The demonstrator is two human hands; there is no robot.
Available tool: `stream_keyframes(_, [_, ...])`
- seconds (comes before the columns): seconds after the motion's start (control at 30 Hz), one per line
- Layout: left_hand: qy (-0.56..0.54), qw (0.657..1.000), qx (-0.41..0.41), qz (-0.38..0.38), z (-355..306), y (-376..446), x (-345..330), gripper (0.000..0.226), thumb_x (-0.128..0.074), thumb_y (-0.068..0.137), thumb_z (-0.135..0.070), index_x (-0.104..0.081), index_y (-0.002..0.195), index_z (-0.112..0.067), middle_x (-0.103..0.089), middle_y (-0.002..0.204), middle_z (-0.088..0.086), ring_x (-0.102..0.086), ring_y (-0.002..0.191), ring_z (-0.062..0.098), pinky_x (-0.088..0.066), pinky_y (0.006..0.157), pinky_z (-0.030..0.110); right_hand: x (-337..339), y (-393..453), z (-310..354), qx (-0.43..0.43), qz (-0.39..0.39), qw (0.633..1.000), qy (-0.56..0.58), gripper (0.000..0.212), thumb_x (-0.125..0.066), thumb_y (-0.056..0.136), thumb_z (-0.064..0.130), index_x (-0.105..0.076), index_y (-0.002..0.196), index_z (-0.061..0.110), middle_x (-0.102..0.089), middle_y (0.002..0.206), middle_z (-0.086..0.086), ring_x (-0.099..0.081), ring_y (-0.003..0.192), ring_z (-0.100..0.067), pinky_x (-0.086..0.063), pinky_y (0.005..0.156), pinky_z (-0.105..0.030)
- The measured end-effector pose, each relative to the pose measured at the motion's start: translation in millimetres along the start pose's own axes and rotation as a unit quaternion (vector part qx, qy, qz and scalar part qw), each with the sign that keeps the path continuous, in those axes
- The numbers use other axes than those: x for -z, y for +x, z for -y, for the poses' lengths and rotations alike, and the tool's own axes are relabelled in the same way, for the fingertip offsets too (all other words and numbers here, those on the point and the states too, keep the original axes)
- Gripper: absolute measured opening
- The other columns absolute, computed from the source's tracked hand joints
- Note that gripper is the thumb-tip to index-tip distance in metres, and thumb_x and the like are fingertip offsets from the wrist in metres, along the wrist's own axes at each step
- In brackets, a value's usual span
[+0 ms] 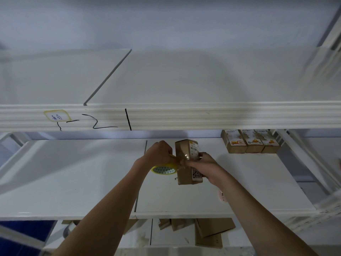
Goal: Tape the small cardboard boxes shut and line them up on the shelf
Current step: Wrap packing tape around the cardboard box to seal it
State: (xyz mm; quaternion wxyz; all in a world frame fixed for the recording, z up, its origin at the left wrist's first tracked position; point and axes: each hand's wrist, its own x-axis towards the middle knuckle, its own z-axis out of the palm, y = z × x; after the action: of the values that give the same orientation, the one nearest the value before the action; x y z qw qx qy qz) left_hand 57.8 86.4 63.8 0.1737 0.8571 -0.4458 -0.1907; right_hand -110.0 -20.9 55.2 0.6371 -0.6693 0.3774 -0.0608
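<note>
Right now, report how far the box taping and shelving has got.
Done: three small boxes stand side by side at the back right of the middle shelf.
In hand: the right hand holds a fourth box upright above that shelf while the left hand holds the yellow tape roll against it.
Left: finishing this tape, setting the box in the row, then the cardboard pieces on the shelf below.

Handwritten yellow-edged label (pixel 57 115) beside black marker strokes (pixel 100 121); perhaps a pink outlet (pixel 222 195), blurred.
</note>
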Motion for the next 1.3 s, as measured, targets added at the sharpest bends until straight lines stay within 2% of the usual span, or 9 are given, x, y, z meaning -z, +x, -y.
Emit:
stream_keyframes(0.13, [-0.081,0.994,0.011,0.078,8.7,-6.9,6.0,0.031,-0.070,0.088,-0.047,-0.072,0.078,-0.018,-0.065,0.076,-0.001,-0.062,0.076,0.016,-0.047,0.065,0.023,12.0,7.5,-3.1,-0.002,-0.007,1.000,-0.005,0.050,-0.092,0.067,0.030,-0.065,0.108,0.019,-0.075,0.099,-0.003,-0.072,0.093,-0.020,-0.061,0.079,-0.036])
stream_keyframes(0.23, [-0.117,0.985,-0.005,0.123,17.1,-12.4,10.3,0.028,-0.068,0.092,-0.036,-0.068,0.071,-0.018,-0.055,0.070,-0.003,-0.051,0.069,0.012,-0.039,0.062,0.020,20.0,9.0,-8.5,-0.014,-0.009,1.000,-0.005,0.050,-0.090,0.068,0.030,-0.069,0.111,0.017,-0.077,0.098,-0.004,-0.074,0.092,-0.021,-0.061,0.079,-0.038])
stream_keyframes(0.33, [-0.140,0.983,-0.010,0.117,20.6,-10.8,8.2,0.029,-0.076,0.086,-0.039,-0.065,0.063,-0.025,-0.057,0.070,-0.002,-0.053,0.069,0.012,-0.042,0.066,0.025,22.8,10.7,-13.2,-0.018,0.009,1.000,-0.004,0.053,-0.091,0.064,0.034,-0.071,0.111,0.017,-0.078,0.097,-0.002,-0.074,0.096,-0.021,-0.060,0.088,-0.041])
stream_keyframes(0.5, [-0.158,0.982,-0.004,0.102,22.6,-7.7,5.2,0.034,-0.081,0.079,-0.043,-0.064,0.056,-0.024,-0.054,0.063,-0.003,-0.051,0.067,0.014,-0.039,0.065,0.028,23.4,11.2,-13.2,-0.010,0.011,1.000,-0.010,0.069,-0.092,0.049,0.043,-0.072,0.110,0.019,-0.078,0.097,-0.001,-0.074,0.096,-0.021,-0.059,0.089,-0.042])
stream_keyframes(0.7, [-0.011,0.999,0.048,0.014,34.2,-9.4,2.4,0.062,-0.074,0.067,-0.072,-0.054,0.055,-0.015,-0.052,0.062,0.000,-0.055,0.066,0.015,-0.045,0.062,0.027,26.7,7.2,-9.9,0.011,0.004,0.999,0.030,0.060,-0.093,0.060,0.030,-0.069,0.113,0.019,-0.078,0.102,-0.001,-0.074,0.095,-0.020,-0.060,0.085,-0.040])
stream_keyframes(0.87, [-0.028,0.998,0.050,0.034,30.2,-11.8,1.9,0.060,-0.073,0.070,-0.072,-0.054,0.057,-0.016,-0.055,0.066,0.001,-0.061,0.073,0.019,-0.045,0.062,0.028,26.7,0.4,-4.3,0.015,0.025,0.998,0.052,0.045,-0.088,0.073,0.022,-0.070,0.114,0.019,-0.078,0.100,-0.001,-0.073,0.094,-0.019,-0.055,0.071,-0.029])
stream_keyframes(1.07, [-0.116,0.992,0.025,0.046,33.4,-8.1,3.9,0.056,-0.070,0.079,-0.064,-0.050,0.053,-0.018,-0.046,0.057,-0.001,-0.054,0.062,0.017,-0.043,0.061,0.029,32.2,-4.4,-3.0,0.019,0.049,0.995,0.084,0.035,-0.082,0.078,0.024,-0.075,0.113,0.019,-0.076,0.110,-0.009,-0.068,0.107,-0.031,-0.054,0.084,-0.038])
stream_keyframes(1.17, [-0.156,0.987,0.019,0.044,32.8,-7.4,3.0,0.057,-0.069,0.081,-0.062,-0.047,0.053,-0.018,-0.044,0.057,-0.001,-0.053,0.060,0.015,-0.043,0.061,0.027,32.8,-6.3,-2.5,0.023,0.061,0.992,0.105,0.029,-0.078,0.083,0.023,-0.076,0.112,0.018,-0.074,0.114,-0.014,-0.066,0.096,-0.029,-0.051,0.084,-0.038])
stream_keyframes(1.3, [-0.133,0.991,0.018,0.023,27.6,-4.6,0.6,0.059,-0.070,0.079,-0.064,-0.044,0.049,-0.020,-0.042,0.053,-0.003,-0.051,0.057,0.015,-0.040,0.059,0.028,25.0,-8.2,-0.6,0.021,0.075,0.988,0.133,0.028,-0.072,0.088,0.022,-0.074,0.116,0.015,-0.073,0.115,-0.014,-0.066,0.092,-0.025,-0.052,0.071,-0.029])
